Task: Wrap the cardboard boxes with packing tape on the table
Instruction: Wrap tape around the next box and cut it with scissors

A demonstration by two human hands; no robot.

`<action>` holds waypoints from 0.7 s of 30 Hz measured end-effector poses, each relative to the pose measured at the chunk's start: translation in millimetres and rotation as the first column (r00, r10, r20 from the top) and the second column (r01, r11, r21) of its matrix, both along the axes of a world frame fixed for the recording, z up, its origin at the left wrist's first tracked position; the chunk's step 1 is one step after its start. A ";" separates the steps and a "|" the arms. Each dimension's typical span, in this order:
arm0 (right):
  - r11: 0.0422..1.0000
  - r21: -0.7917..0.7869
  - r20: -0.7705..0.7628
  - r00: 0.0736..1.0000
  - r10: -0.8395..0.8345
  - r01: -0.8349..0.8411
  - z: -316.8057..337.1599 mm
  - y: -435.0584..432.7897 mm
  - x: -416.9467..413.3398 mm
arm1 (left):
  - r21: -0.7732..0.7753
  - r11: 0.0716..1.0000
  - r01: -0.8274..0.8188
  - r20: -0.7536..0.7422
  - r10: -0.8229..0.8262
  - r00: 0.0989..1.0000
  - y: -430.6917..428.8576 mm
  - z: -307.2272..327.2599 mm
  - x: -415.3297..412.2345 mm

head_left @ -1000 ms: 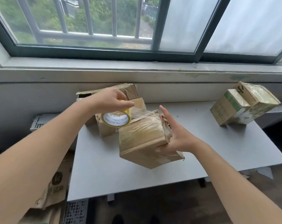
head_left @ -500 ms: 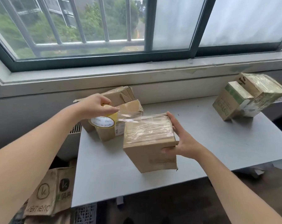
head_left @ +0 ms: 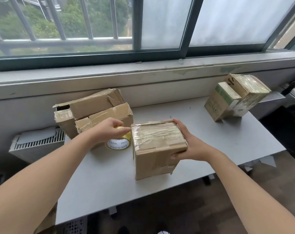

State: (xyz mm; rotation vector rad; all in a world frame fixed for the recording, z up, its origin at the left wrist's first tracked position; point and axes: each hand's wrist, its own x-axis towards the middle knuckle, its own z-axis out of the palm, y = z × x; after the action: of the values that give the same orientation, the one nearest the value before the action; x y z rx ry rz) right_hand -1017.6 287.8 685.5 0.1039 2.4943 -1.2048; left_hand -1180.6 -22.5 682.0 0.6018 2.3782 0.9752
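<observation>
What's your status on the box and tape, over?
Right hand holds box upright on table. Left hand grips tape roll beside its left edge. Stacked boxes behind the roll, wrapped pair far right; none blocking.

Window [head_left: 160,22] — dark frame, frosted panes right, clear pane left showing railing bars [head_left: 86,17] and trees [head_left: 72,21]. Pale sill [head_left: 143,76] below. Slatted white vent unit [head_left: 37,144] lower left — wood floor [head_left: 185,208] beneath.

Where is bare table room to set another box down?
Widest bare patch: grey table between the tape-wrapped brown cardboard box in the right hand and the two wrapped boxes far right. Also the near strip before it. Crowded far left: battered cardboard boxes, yellow tape roll, left hand.
</observation>
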 end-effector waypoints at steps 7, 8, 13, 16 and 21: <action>0.672 0.724 0.117 0.988 0.104 -0.157 33.4 -20.5 -10.9 | 0.075 0.993 -0.091 -0.012 0.092 0.996 10.7 -13.7 9.2; 0.603 0.775 0.165 0.981 0.099 -0.191 38.7 -31.0 -14.5 | 0.068 0.994 -0.088 -0.012 0.089 0.996 11.1 -13.6 10.1; 0.501 0.835 0.191 0.973 0.126 -0.229 36.5 -81.0 -25.6 | 0.052 0.993 -0.111 -0.010 0.111 0.994 11.2 -19.1 13.6; 0.537 0.806 0.131 0.959 0.249 -0.250 26.6 -96.4 -21.0 | 0.044 0.993 -0.105 -0.016 0.106 0.994 8.4 -22.0 15.4; 0.604 0.748 0.017 0.918 0.397 -0.275 14.1 -100.9 -8.0 | 0.039 0.996 -0.081 -0.029 0.082 0.996 7.6 -24.0 17.2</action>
State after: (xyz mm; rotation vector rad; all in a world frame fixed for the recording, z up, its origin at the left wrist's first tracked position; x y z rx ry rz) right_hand -1025.6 186.9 699.7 -0.2617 2.8018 0.0202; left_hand -1163.4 -14.9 657.9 0.5410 2.4333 1.0551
